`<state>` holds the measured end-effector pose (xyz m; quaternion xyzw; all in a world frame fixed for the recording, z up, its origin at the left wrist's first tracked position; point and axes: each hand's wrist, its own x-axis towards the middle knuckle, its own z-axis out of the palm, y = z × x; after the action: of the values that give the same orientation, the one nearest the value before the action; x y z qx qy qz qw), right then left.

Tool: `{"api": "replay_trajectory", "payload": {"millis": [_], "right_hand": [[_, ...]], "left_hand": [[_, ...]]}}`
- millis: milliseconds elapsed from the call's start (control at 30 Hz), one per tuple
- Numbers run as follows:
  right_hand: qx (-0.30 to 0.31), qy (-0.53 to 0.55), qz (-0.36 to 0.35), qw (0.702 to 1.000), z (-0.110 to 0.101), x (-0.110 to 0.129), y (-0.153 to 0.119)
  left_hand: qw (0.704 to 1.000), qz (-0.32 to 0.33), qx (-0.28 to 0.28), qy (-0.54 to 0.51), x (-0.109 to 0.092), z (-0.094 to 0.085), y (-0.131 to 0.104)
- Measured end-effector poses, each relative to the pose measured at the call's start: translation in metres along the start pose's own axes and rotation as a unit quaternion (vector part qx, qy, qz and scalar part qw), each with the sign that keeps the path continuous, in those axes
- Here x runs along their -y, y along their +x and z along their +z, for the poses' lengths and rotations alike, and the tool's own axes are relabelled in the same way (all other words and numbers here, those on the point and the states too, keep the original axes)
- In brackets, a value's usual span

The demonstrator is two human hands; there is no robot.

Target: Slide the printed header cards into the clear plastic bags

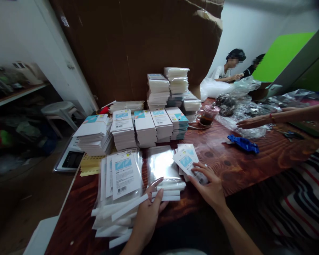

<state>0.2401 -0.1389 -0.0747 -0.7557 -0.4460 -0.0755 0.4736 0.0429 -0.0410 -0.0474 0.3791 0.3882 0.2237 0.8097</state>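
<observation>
My left hand [150, 212] is closed on white strips [170, 196] at the near end of a stack of clear plastic bags [161, 161]. Whether those strips are the bags' flaps or loose pieces, I cannot tell. To its right, my right hand [211, 184] grips a printed white and blue card [185, 160] by its near end, over a few similar cards [193, 150]. Left of my left hand lies a pile of bags with white strips [103, 216] at their ends; a card in a clear bag [127, 173] rests on top.
Tall stacks of cards [146, 129] line the back, with packed bundles [159, 90] behind. A glass mug [207, 115] holds dark liquid. A blue tool [243, 144] lies to the right. Another person's hand [251, 122] reaches over clear plastic [241, 131]. A scale [71, 156] sits left.
</observation>
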Motion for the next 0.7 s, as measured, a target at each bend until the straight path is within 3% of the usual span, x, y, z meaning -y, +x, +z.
{"api": "replay_trajectory", "payload": {"millis": [167, 300, 433, 700], "right_hand": [[-0.012, 0.068, 0.059, 0.996, -0.004, -0.005, 0.015], [0.011, 0.072, 0.044, 0.996, -0.001, -0.011, 0.028], [-0.008, 0.062, 0.014, 0.998, 0.003, -0.015, 0.031], [-0.007, 0.075, 0.037, 0.996, 0.008, -0.017, 0.033]], "left_hand": [[1.000, -0.003, 0.009, 0.002, -0.001, -0.001, -0.001], [1.000, -0.004, 0.017, -0.016, -0.001, -0.002, -0.002], [1.000, -0.009, 0.016, -0.025, -0.002, -0.001, -0.002], [1.000, -0.003, 0.008, -0.025, -0.007, 0.004, -0.007]]}}
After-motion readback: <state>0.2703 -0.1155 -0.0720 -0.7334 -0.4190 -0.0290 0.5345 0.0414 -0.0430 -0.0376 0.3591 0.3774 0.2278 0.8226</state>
